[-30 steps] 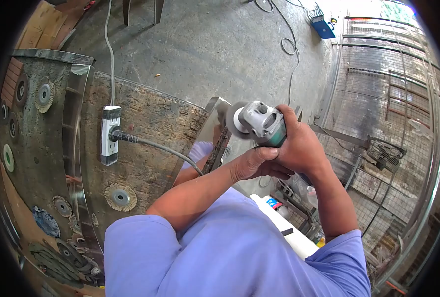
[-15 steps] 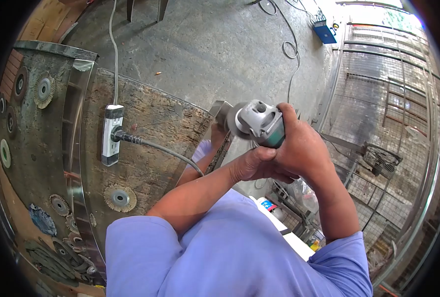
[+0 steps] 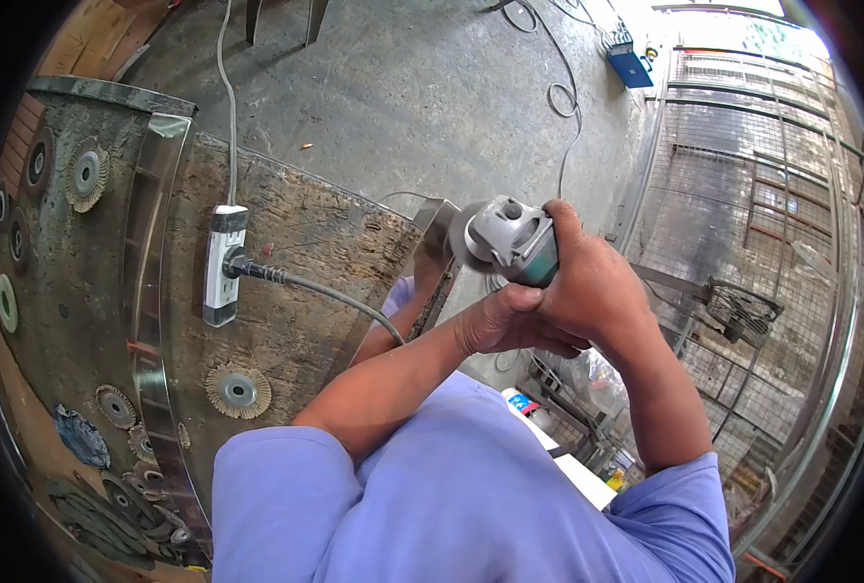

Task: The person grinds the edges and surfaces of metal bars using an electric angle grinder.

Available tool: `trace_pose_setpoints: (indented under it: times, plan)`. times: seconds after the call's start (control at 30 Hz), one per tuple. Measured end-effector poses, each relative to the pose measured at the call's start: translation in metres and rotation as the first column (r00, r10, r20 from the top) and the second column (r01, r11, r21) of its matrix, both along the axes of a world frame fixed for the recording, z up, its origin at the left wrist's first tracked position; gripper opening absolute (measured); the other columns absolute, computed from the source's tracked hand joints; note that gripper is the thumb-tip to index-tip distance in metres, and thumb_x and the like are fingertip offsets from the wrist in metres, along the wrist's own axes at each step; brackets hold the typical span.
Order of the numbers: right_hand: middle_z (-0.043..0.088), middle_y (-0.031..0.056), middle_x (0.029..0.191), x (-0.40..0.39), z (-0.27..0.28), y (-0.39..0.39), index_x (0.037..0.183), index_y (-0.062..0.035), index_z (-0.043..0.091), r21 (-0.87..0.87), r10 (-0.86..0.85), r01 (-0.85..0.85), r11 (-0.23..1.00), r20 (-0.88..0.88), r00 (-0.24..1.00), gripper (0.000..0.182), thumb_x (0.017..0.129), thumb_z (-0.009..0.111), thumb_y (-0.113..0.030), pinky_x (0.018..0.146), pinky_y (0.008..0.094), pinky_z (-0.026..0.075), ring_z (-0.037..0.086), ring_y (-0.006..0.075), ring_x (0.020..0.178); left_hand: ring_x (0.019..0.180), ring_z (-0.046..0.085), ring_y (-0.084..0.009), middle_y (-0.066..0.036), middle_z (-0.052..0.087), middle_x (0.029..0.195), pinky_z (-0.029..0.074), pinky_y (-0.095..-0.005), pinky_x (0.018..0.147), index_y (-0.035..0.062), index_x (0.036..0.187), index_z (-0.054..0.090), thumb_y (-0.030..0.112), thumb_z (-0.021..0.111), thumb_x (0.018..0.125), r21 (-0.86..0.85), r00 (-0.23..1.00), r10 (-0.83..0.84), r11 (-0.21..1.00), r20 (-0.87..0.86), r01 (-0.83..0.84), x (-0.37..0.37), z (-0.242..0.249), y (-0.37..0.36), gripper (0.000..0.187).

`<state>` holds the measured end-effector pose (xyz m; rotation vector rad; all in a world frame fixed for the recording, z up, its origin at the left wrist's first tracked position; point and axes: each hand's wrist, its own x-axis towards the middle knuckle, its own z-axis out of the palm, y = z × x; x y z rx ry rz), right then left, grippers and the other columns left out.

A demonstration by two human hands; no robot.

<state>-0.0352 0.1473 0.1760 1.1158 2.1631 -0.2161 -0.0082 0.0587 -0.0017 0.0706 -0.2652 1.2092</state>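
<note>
Both my hands are closed on an angle grinder with a grey metal head and a green body. My right hand wraps the body from the right, its thumb along the top. From below, my left hand grips it, with the fingers partly hidden under the tool. The grinder's disc looks blurred and is right at the end of a shiny metal piece at the bench corner. That piece mirrors my arm and sleeve.
On the worn wooden bench lies a white power strip with a black plug and grey cord. Several abrasive wheels, including a flap wheel, lie around. A metal strip crosses the bench. Wire mesh panels stand at right.
The view has shifted slightly. The grinder and both hands keep nearly the same place at the metal piece. A thin curved line now shows past the bench edge beside it.
</note>
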Motion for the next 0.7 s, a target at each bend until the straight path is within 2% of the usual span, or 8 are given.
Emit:
trace_pose_setpoints:
  times: [0.07, 0.2, 0.3, 0.37, 0.47, 0.5, 0.57, 0.7]
  plan:
    - [0.073, 0.0283, 0.104, 0.001, -0.001, 0.001, 0.142, -0.0057, 0.047, -0.008, -0.02, 0.02, 1.0, -0.006, 1.0, 0.081, 0.072, 0.079, -0.031, 0.086, 0.0533, 0.056, 0.07, 0.0481, 0.1, 0.129, 0.061, -0.0362, -0.018, 0.06, 0.142, 0.048, -0.0543, 0.111, 0.0057, 0.15, 0.047, 0.064, 0.075, 0.078, -0.019, 0.999, 0.04, 0.999, 0.002, -0.04, -0.002, 0.0, 0.0, 0.097]
    - [0.072, 0.0291, 0.103, -0.011, -0.007, 0.004, 0.142, -0.0055, 0.048, -0.014, 0.035, -0.036, 0.999, -0.062, 0.997, 0.081, 0.072, 0.078, -0.031, 0.087, 0.0536, 0.055, 0.07, 0.0486, 0.1, 0.129, 0.061, -0.0358, -0.019, 0.062, 0.139, 0.05, -0.0531, 0.11, 0.0051, 0.147, 0.05, 0.063, 0.074, 0.079, -0.072, 0.988, 0.152, 0.986, 0.012, -0.151, -0.017, 0.005, 0.0, 0.093]
    - [0.072, 0.0293, 0.103, -0.013, -0.005, 0.005, 0.141, -0.0055, 0.048, -0.017, 0.029, -0.03, 0.999, -0.059, 0.998, 0.08, 0.072, 0.078, -0.031, 0.086, 0.0536, 0.056, 0.07, 0.0486, 0.099, 0.128, 0.062, -0.0353, -0.02, 0.064, 0.135, 0.051, -0.0518, 0.109, 0.0039, 0.144, 0.053, 0.064, 0.074, 0.079, -0.072, 0.987, 0.158, 0.985, 0.008, -0.157, -0.02, 0.008, 0.0, 0.091]
    - [0.072, 0.0292, 0.103, 0.001, -0.007, 0.006, 0.141, -0.0055, 0.048, -0.018, -0.002, 0.0, 1.0, -0.097, 0.995, 0.08, 0.072, 0.078, -0.031, 0.086, 0.0535, 0.056, 0.07, 0.0488, 0.099, 0.126, 0.064, -0.0354, -0.02, 0.065, 0.133, 0.051, -0.0513, 0.109, 0.0033, 0.143, 0.055, 0.065, 0.074, 0.079, -0.034, 0.996, 0.088, 0.996, -0.01, -0.088, -0.008, 0.0, 0.001, 0.091]
    - [0.073, 0.0264, 0.103, 0.005, 0.001, 0.004, 0.145, -0.0049, 0.045, -0.03, -0.045, 0.045, 0.999, 0.016, 0.999, 0.086, 0.075, 0.081, -0.036, 0.086, 0.0521, 0.057, 0.072, 0.0444, 0.101, 0.122, 0.066, -0.0357, -0.02, 0.067, 0.13, 0.052, -0.0506, 0.107, 0.0023, 0.141, 0.056, 0.068, 0.072, 0.079, -0.011, 0.999, 0.033, 0.999, -0.034, -0.033, 0.002, 0.002, -0.001, 0.091]
    - [0.073, 0.0274, 0.102, 0.005, 0.0, 0.004, 0.145, -0.0049, 0.045, -0.029, -0.045, 0.046, 0.999, 0.009, 0.999, 0.085, 0.073, 0.08, -0.035, 0.086, 0.0525, 0.056, 0.071, 0.0458, 0.1, 0.121, 0.067, -0.0358, -0.02, 0.067, 0.13, 0.053, -0.0504, 0.107, 0.0019, 0.14, 0.057, 0.069, 0.072, 0.079, -0.008, 0.999, 0.02, 1.0, -0.044, -0.02, 0.003, 0.004, -0.001, 0.092]
    - [0.072, 0.0294, 0.101, 0.005, -0.003, 0.005, 0.143, -0.0048, 0.047, -0.029, -0.055, 0.054, 0.998, -0.012, 0.998, 0.084, 0.07, 0.079, -0.032, 0.085, 0.0531, 0.056, 0.071, 0.0485, 0.099, 0.12, 0.068, -0.0363, -0.02, 0.067, 0.13, 0.052, -0.0508, 0.107, 0.002, 0.141, 0.056, 0.071, 0.071, 0.078, -0.021, 0.997, 0.051, 0.998, -0.062, -0.052, -0.002, 0.002, 0.0, 0.094]
    - [0.072, 0.0306, 0.1, -0.008, -0.007, 0.011, 0.144, -0.0038, 0.046, -0.044, -0.005, 0.002, 0.999, -0.062, 0.998, 0.086, 0.071, 0.079, -0.033, 0.086, 0.0528, 0.056, 0.071, 0.0491, 0.099, 0.12, 0.068, -0.0367, -0.02, 0.067, 0.129, 0.052, -0.0513, 0.107, 0.0017, 0.142, 0.054, 0.074, 0.071, 0.077, -0.02, 0.988, 0.126, 0.992, -0.084, -0.128, -0.02, 0.002, 0.004, 0.099]
